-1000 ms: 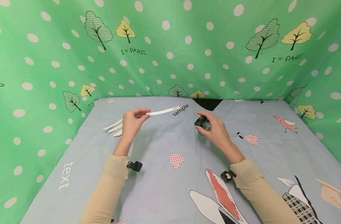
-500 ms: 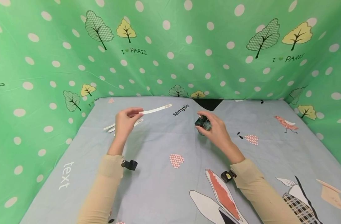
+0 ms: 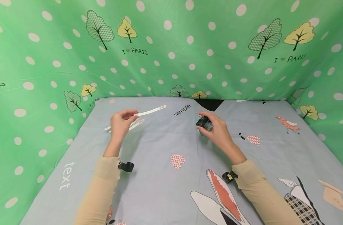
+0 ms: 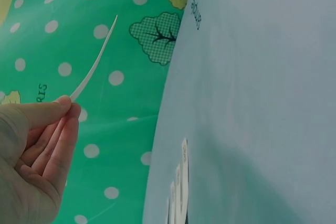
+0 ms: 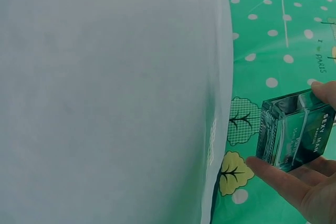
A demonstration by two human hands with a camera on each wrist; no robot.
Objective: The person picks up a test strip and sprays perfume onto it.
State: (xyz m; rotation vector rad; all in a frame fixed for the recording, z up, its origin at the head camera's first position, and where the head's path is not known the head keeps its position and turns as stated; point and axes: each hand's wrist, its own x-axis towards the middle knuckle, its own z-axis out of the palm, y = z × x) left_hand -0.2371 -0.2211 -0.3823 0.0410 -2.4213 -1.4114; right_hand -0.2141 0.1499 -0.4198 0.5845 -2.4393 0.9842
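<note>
My left hand point(image 3: 120, 125) pinches one end of a thin white paper test strip point(image 3: 152, 111) between thumb and fingertips. The strip points right, slightly curved, raised above the table; the left wrist view shows it nearly edge-on. Under and beside that hand, several similar strips point(image 4: 181, 187) lie on the cloth, partly covered by the hand in the head view. My right hand point(image 3: 217, 129) grips a dark teal glass perfume bottle point(image 5: 294, 132) between thumb and fingers. Its front carries the lettering "SEXY MAN". A small shiny part shows at its top near the fingertips, too small to make out.
A grey-blue printed cloth point(image 3: 154, 187) with hearts, a bird and lettering covers the table. Green polka-dot fabric point(image 3: 160, 62) hangs behind it and along both sides. A black camera point(image 3: 127, 166) is strapped to the left wrist, another point(image 3: 228, 177) to the right.
My left hand has shifted left with the test strip, widening the distance to the bottle and uncovering the right ends of the strips on the table. My right hand and the bottle stay in place.
</note>
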